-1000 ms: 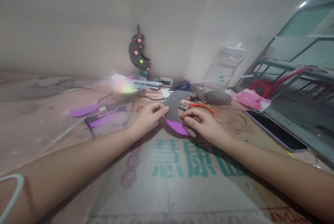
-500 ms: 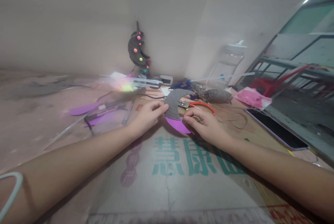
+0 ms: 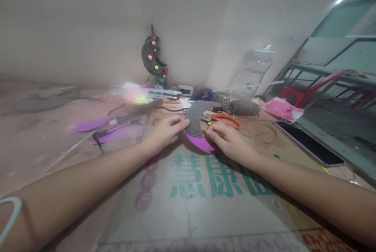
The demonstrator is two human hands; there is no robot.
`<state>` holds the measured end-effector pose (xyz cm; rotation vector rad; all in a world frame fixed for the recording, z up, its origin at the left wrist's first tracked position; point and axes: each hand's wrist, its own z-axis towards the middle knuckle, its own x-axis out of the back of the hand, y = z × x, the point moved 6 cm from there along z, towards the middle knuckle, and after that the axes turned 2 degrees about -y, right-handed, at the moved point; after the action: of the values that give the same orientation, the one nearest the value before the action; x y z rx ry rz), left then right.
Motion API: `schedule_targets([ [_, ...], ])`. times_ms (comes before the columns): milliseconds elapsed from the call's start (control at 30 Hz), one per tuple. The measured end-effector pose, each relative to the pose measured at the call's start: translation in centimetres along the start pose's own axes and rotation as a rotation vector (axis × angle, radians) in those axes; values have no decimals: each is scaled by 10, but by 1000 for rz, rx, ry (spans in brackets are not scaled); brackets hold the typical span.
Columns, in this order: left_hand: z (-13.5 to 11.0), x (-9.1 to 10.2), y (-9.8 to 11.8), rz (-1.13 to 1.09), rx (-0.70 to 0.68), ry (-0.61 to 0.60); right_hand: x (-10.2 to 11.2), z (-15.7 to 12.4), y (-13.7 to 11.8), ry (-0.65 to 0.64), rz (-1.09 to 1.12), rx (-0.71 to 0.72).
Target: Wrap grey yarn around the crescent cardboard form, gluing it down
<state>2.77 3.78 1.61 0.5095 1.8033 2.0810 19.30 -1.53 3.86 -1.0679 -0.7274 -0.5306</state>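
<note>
A purple card crescent (image 3: 199, 143), its upper part wound with grey yarn (image 3: 196, 118), stands raised above the cardboard. My left hand (image 3: 170, 130) pinches its left edge between thumb and fingers. My right hand (image 3: 225, 138) is closed beside the crescent's right side, where the winding ends and bare purple begins. Its fingers are pinched on the grey yarn, though the strand inside them is too thin to see clearly. Just behind the right hand lie orange-handled scissors (image 3: 226, 119). A grey yarn skein (image 3: 242, 107) lies farther back.
A dark crescent with coloured pompoms (image 3: 152, 56) leans at the back wall. A water bottle (image 3: 255, 70), a pink packet (image 3: 282, 108) and a phone (image 3: 310, 142) are on the right. Purple card pieces (image 3: 94, 123) lie left. Printed cardboard (image 3: 205, 216) covers the front.
The view has shifted slightly, so everything sits a little farther left. Both hands keep their pinch; the crescent's grey winding looks nearly the same, and the right fingers have curled slightly closer.
</note>
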Motion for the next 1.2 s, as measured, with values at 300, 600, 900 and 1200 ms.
schedule_targets([
  [300, -3, -5, 7, 216, -77, -29, 2, 2, 4, 58, 235, -30],
  [600, -7, -11, 8, 174, -96, -58, -5, 0, 6, 9, 364, -173],
  [900, 2, 0, -12, -207, 90, 5, 4, 1, 19, 141, 507, -235],
  [1200, 3, 5, -7, 71, -22, 31, 5, 2, 15, 132, 457, -217],
])
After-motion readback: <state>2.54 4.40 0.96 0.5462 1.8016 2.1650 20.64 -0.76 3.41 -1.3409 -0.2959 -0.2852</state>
